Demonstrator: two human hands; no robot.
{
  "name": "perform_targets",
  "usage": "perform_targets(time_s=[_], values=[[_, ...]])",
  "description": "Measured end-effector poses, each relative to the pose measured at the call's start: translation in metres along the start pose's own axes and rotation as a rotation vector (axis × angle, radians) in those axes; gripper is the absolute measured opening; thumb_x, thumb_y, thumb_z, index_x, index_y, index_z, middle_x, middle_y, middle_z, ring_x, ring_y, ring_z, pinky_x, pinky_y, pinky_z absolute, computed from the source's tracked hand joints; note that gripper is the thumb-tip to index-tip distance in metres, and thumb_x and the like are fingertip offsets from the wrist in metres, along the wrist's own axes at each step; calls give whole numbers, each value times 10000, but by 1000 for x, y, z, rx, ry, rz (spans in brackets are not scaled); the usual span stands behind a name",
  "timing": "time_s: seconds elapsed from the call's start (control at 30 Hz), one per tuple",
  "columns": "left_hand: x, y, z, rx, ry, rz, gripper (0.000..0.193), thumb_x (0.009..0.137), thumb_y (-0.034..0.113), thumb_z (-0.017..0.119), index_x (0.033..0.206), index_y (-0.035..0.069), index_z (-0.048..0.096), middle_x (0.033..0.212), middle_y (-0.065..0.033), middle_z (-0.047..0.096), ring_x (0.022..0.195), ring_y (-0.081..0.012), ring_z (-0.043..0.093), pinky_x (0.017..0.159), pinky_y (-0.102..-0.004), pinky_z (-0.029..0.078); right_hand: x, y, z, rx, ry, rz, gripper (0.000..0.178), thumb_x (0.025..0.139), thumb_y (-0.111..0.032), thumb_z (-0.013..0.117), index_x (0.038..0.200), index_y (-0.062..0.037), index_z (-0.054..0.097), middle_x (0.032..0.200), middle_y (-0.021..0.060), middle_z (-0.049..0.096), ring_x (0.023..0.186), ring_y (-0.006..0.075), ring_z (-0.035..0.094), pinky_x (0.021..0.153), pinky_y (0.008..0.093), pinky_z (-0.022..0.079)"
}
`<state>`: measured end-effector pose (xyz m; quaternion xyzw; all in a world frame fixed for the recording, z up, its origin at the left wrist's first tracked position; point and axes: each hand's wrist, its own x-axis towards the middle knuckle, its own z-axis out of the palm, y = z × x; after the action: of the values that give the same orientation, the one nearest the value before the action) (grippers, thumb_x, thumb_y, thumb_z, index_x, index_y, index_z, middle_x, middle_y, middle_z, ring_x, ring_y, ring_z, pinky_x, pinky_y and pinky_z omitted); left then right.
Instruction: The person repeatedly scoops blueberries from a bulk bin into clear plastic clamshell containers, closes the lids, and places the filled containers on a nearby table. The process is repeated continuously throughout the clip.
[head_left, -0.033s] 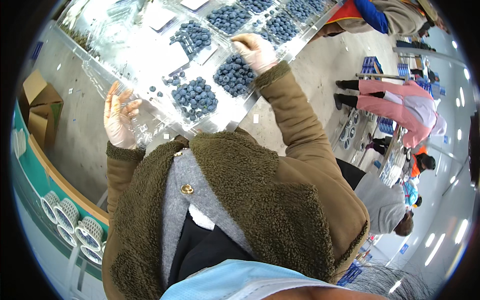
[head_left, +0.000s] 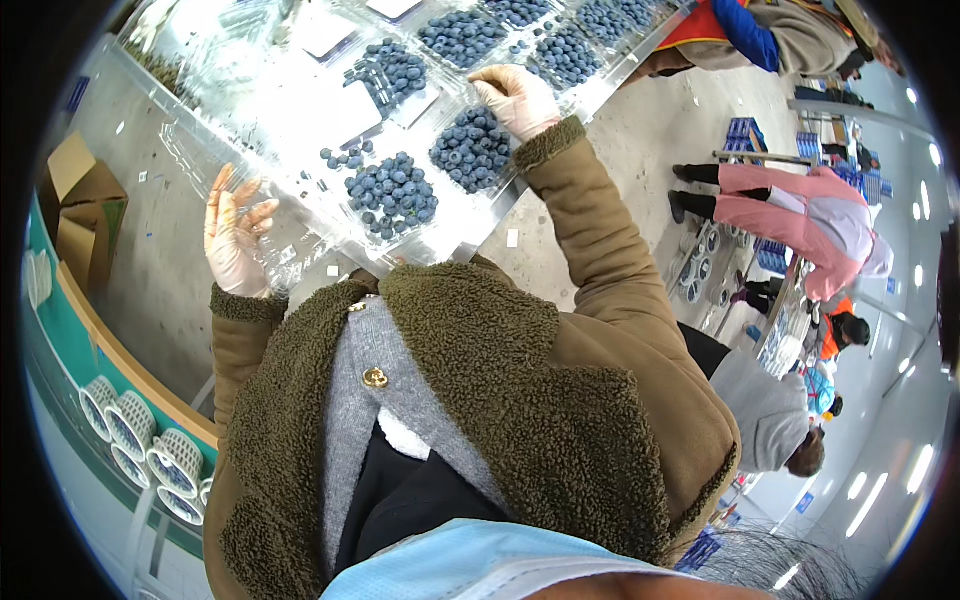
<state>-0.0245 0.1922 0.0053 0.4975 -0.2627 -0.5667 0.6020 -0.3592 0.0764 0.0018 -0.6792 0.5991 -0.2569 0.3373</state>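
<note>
My left hand (head_left: 236, 240), in a thin pale glove, is raised at the near left edge of the table with its fingers apart. Crumpled clear plastic (head_left: 285, 265) shows beside its palm; whether they touch I cannot tell. My right hand (head_left: 520, 103), gloved too, is bent down at the far end of a clear tub of blueberries (head_left: 470, 150). Its fingers are drawn together, and what they hold, if anything, is hidden. Left of that tub lies another heap of blueberries (head_left: 391, 192), with a few loose berries (head_left: 347, 157) next to it.
More blueberry tubs (head_left: 462, 38) stand farther back on the shiny table. White pads (head_left: 345, 113) lie among them. A cardboard box (head_left: 85, 200) is on the floor at left, above a green counter with white baskets (head_left: 130, 425). A person in pink (head_left: 800, 205) works at right.
</note>
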Motion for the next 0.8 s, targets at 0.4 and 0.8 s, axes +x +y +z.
perform_targets(time_s=[0.4, 0.8], values=[[-33, -6, -43, 84, 194, 38, 410, 913, 265, 447, 1254, 44, 402, 1059, -126, 565, 774, -155, 596, 601, -187, 449, 25, 35, -20, -425, -65, -78, 216, 790, -247, 559, 960, -133, 626, 878, 118, 632, 820, 267, 606, 740, 333, 478], [-42, -11, -26, 139, 181, 27, 391, 891, 284, 492, 1213, 65, 453, 998, -106, 595, 724, -149, 595, 578, -200, 439, -39, 86, -38, -239, -131, 80, 179, 796, -190, 585, 923, -75, 636, 824, 122, 637, 756, 246, 611, 706, 313, 478]])
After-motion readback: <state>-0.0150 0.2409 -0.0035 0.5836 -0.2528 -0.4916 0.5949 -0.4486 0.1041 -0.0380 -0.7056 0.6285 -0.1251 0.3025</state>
